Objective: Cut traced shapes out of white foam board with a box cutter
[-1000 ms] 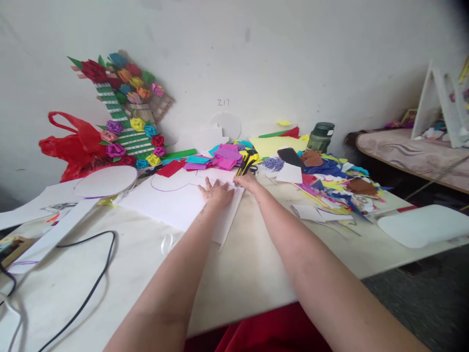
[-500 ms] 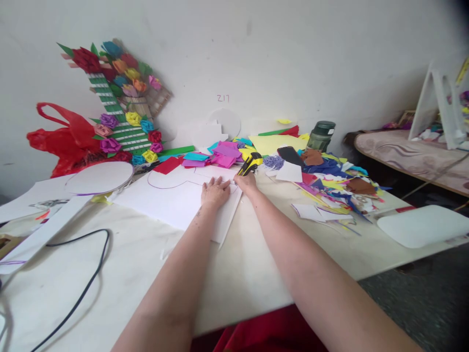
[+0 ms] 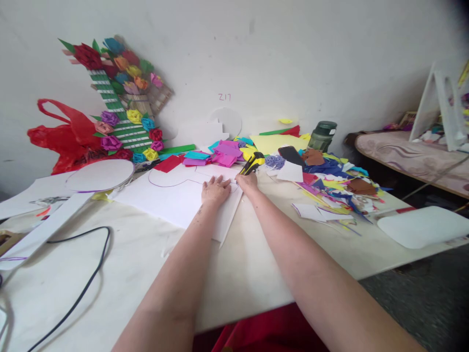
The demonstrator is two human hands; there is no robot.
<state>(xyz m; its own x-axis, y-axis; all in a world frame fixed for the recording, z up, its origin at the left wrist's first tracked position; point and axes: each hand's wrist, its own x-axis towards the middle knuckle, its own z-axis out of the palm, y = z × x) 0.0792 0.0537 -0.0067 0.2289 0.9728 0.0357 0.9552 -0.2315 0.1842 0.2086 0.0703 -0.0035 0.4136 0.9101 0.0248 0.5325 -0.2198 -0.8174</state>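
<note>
A white sheet [image 3: 164, 203] with a curved purple outline lies on the table in front of me. My left hand [image 3: 216, 190] rests flat on it, fingers spread, near its right side. My right hand [image 3: 247, 182] is closed around a yellow and black utility knife [image 3: 252, 163] at the sheet's right edge. The knife's handle points up and to the right; its blade tip is too small to make out. The fingertips of both hands are close together.
Coloured paper pieces [image 3: 225, 153] lie behind the sheet, with a heap of scraps [image 3: 337, 183] and a green bottle [image 3: 322, 136] to the right. Paper flowers [image 3: 134, 116] and a red bag [image 3: 69, 134] stand back left. A black cable [image 3: 86, 288] curves at front left.
The view has shifted very slightly. Both hands and the knife hold nearly the same place on the sheet.
</note>
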